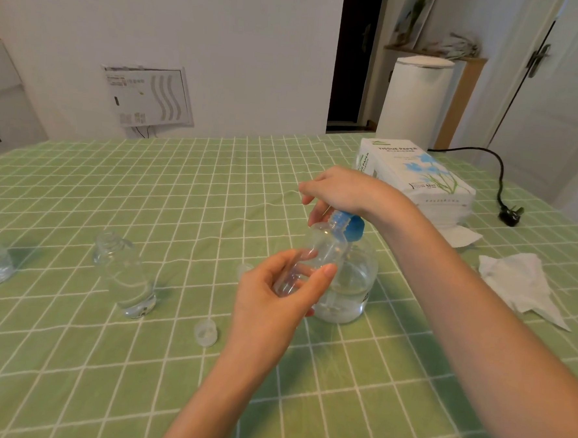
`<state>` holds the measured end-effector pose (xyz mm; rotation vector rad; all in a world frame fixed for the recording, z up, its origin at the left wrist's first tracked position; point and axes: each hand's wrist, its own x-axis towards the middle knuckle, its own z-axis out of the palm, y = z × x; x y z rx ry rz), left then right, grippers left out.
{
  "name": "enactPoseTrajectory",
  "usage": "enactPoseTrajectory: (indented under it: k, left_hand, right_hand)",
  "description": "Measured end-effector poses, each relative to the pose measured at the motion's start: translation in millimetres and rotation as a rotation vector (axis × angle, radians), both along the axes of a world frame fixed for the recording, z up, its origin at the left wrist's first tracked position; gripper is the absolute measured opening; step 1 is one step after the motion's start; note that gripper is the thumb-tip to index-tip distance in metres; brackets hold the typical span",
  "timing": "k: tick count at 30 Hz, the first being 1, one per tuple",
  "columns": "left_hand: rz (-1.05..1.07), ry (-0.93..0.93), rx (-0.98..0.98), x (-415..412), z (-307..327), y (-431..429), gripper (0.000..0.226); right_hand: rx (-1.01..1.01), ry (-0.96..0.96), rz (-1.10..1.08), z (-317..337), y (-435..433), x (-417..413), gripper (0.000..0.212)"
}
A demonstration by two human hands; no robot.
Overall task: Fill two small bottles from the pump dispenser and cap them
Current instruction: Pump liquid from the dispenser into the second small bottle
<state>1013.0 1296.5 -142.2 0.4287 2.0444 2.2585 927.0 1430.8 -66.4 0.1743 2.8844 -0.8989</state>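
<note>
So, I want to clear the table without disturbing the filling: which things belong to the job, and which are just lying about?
In the job: pump dispenser, held bottle, standing bottle, loose cap.
Lying about: tissue pack, crumpled tissue, power plug.

A single wide-angle view looks from head height, forward and down over the green checked tablecloth (135, 378), whose grid lines bow toward the edges (lens curvature). It sits close. Both forearms enter from the near edge, and the left hand (276, 299) gripping a small bottle (323, 248) and the right hand (340, 189) on the pump dispenser (351, 283) lie just right of centre. The upper third takes in the far white wall (223, 45) and, far right, a tissue paper pack (415, 172) and a white door (559, 100).
</note>
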Motion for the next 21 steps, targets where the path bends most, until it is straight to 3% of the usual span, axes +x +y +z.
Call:
enactPoseTrajectory:
  k: [3, 11, 16, 21]
  left_hand:
    - [0.005, -0.008, 0.002, 0, 0, 1, 0.034]
    - [0.004, 0.009, 0.011, -1, 3, 2, 0.031]
    - [0.006, 0.001, 0.006, -2, 2, 2, 0.022]
    - [0.000, 0.001, -0.001, 0, 2, 1, 0.030]
  right_hand:
    - [0.005, 0.009, -0.007, 0, 0, 0, 0.035]
    - [-0.005, 0.068, -0.001, 9, 0, -4, 0.041]
    - [0.004, 0.027, 0.006, 9, 0, -1, 0.033]
    - [0.013, 0.017, 0.001, 6, 1, 0, 0.031]
